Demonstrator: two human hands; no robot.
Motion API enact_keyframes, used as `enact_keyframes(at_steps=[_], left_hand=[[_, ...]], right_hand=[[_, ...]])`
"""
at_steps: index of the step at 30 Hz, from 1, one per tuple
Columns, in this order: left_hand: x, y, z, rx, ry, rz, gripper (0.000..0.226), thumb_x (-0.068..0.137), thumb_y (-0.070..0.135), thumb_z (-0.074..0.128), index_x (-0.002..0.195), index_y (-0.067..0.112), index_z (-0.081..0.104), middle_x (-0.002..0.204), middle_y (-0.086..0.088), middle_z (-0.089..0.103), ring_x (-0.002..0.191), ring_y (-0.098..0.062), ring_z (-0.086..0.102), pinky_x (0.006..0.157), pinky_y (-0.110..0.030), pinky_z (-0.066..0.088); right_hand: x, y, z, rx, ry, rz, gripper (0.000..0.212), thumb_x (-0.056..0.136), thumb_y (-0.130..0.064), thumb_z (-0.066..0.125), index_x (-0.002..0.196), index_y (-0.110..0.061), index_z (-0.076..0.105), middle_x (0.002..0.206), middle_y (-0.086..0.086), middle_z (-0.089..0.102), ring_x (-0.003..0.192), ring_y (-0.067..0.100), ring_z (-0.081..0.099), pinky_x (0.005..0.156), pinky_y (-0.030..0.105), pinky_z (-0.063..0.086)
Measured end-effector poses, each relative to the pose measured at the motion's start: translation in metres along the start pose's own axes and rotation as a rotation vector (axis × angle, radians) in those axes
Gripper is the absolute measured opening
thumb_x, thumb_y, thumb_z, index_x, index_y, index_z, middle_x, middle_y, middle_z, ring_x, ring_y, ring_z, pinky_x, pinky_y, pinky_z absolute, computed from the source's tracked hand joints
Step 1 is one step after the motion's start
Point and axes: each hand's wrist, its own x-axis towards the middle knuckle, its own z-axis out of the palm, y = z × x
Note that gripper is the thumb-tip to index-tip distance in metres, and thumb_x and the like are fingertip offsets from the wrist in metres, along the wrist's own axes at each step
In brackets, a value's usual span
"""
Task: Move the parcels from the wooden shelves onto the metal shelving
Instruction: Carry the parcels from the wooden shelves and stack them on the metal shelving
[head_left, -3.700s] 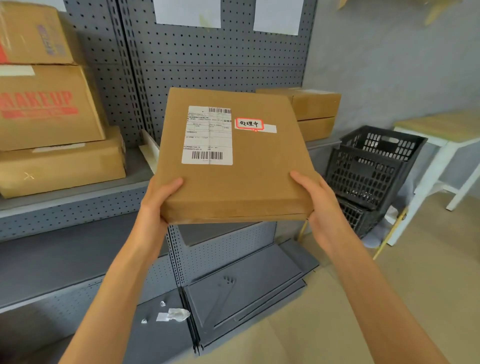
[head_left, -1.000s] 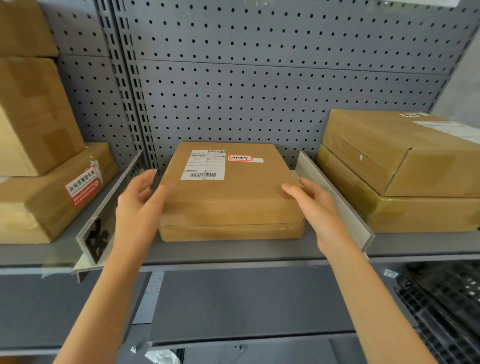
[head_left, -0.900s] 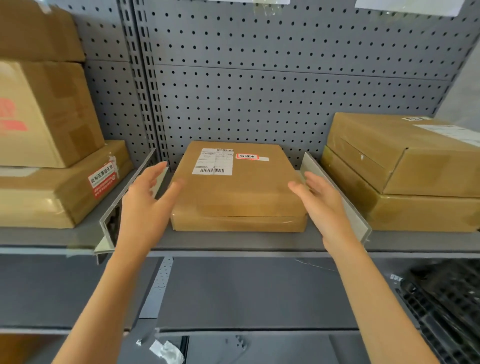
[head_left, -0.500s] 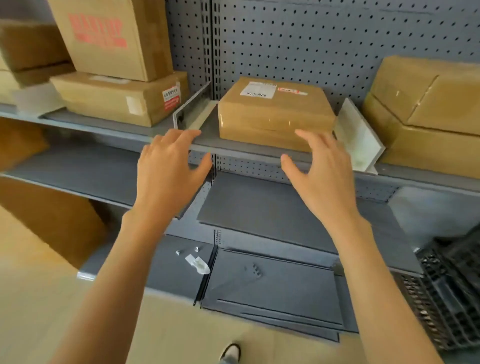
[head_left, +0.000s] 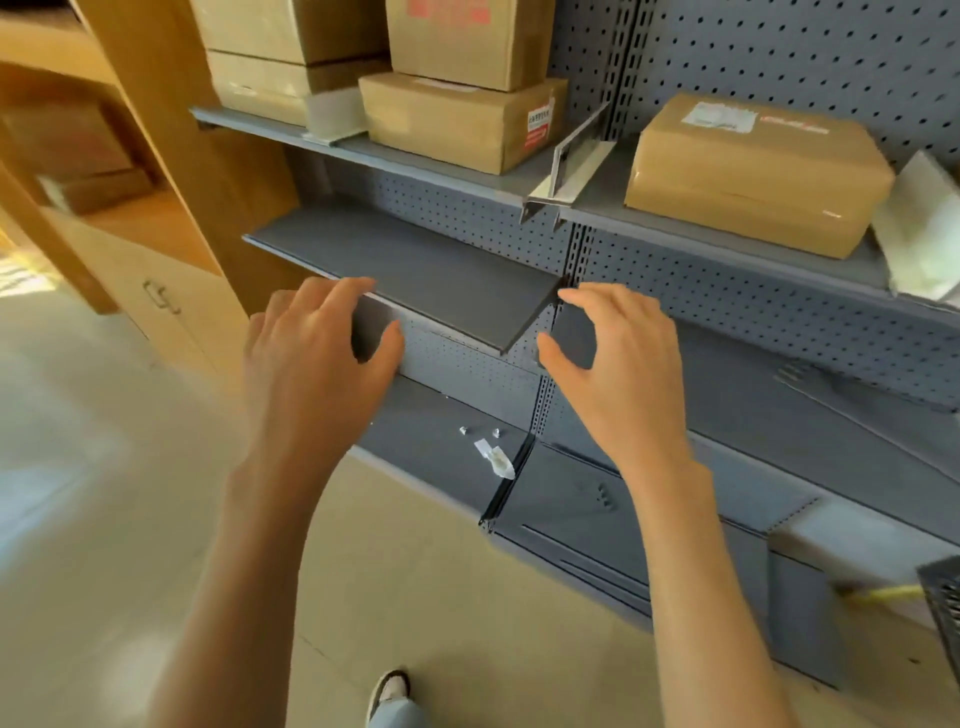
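Parcel: a flat brown cardboard parcel (head_left: 756, 171) lies on the upper grey metal shelf (head_left: 701, 236), towards the right, with a white label and a red-edged sticker on its top – the print is too blurred to read.
Dividers: a pale upright divider (head_left: 571, 158) stands just left of the parcel, and a second, tilted one (head_left: 922, 228) just right of it.
My left hand: my left hand (head_left: 317, 364) hangs in the air below that shelf, palm away from me, fingers spread and lightly bent, holding nothing.
My right hand: my right hand (head_left: 618, 364) is level with the left one and well apart from the parcel – fingers loose, thumb out, nothing in it.
Other boxes: further left on the same shelf a large box with red print (head_left: 467, 36) sits on a flatter box (head_left: 457, 122), and beyond them is another stack of boxes (head_left: 280, 57).
Lower shelf: a bare dark shelf (head_left: 415, 270) juts out just behind my fingertips.
Back panel: grey metal with rows of small holes (head_left: 779, 57).
Wooden unit: a wooden shelf unit (head_left: 140, 218) with a handled cupboard door stands at far left.
Floor level: a scrap of white paper (head_left: 493, 457) lies on the bottom metal base, and the toe of my shoe (head_left: 388, 693) shows below.
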Motion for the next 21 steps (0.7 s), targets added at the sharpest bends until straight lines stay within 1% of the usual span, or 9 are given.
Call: enact_keyframes(at_steps=[4,7,10,13,17,21], left_hand=[[-0.006,-0.048,-0.022,0.067,0.026,-0.07,0.038,0.09,0.035,0.061,0.122,0.013,0.062,0.121,-0.012,0.063,0.109,-0.035,0.055,0.09,-0.046,0.042],[-0.01,-0.093,-0.035,0.086,0.034,-0.137,0.038,0.089,0.033,0.062,0.12,0.012,0.062,0.122,-0.013,0.063,0.111,-0.037,0.055,0.091,-0.049,0.042],[-0.011,-0.141,-0.049,0.116,0.032,-0.2,0.041,0.089,0.036,0.06,0.124,0.013,0.061,0.125,-0.011,0.062,0.114,-0.035,0.054,0.094,-0.049,0.041],[-0.007,-0.204,-0.071,0.148,0.06,-0.261,0.041,0.089,0.033,0.061,0.123,0.011,0.061,0.123,-0.012,0.063,0.113,-0.036,0.056,0.092,-0.048,0.042],[0.002,-0.287,-0.1,0.203,0.084,-0.315,0.04,0.087,0.029,0.065,0.121,0.008,0.063,0.119,-0.016,0.064,0.107,-0.039,0.058,0.089,-0.049,0.044],[0.01,-0.36,-0.125,0.211,0.094,-0.394,0.04,0.087,0.029,0.063,0.122,0.01,0.062,0.119,-0.014,0.064,0.107,-0.038,0.057,0.089,-0.048,0.043]], right_hand=[[0.009,-0.048,0.031,0.075,-0.028,-0.053,0.039,0.088,-0.032,0.066,0.122,-0.013,0.063,0.125,0.003,0.06,0.117,0.022,0.05,0.099,0.031,0.032],[0.017,-0.086,0.059,0.131,-0.074,-0.071,0.039,0.088,-0.032,0.065,0.123,-0.015,0.062,0.127,0.002,0.059,0.119,0.021,0.049,0.1,0.033,0.032],[0.027,-0.132,0.093,0.159,-0.114,-0.121,0.038,0.088,-0.032,0.065,0.123,-0.015,0.061,0.128,0.002,0.059,0.119,0.021,0.048,0.1,0.033,0.033],[0.035,-0.197,0.139,0.187,-0.146,-0.208,0.038,0.087,-0.031,0.066,0.12,-0.013,0.063,0.124,0.004,0.061,0.117,0.023,0.051,0.097,0.032,0.034],[0.044,-0.284,0.197,0.229,-0.199,-0.283,0.039,0.088,-0.031,0.066,0.121,-0.012,0.063,0.125,0.005,0.061,0.119,0.024,0.05,0.099,0.036,0.036],[0.047,-0.353,0.246,0.263,-0.262,-0.348,0.039,0.088,-0.033,0.065,0.122,-0.013,0.063,0.125,0.004,0.06,0.119,0.023,0.049,0.098,0.036,0.036]])
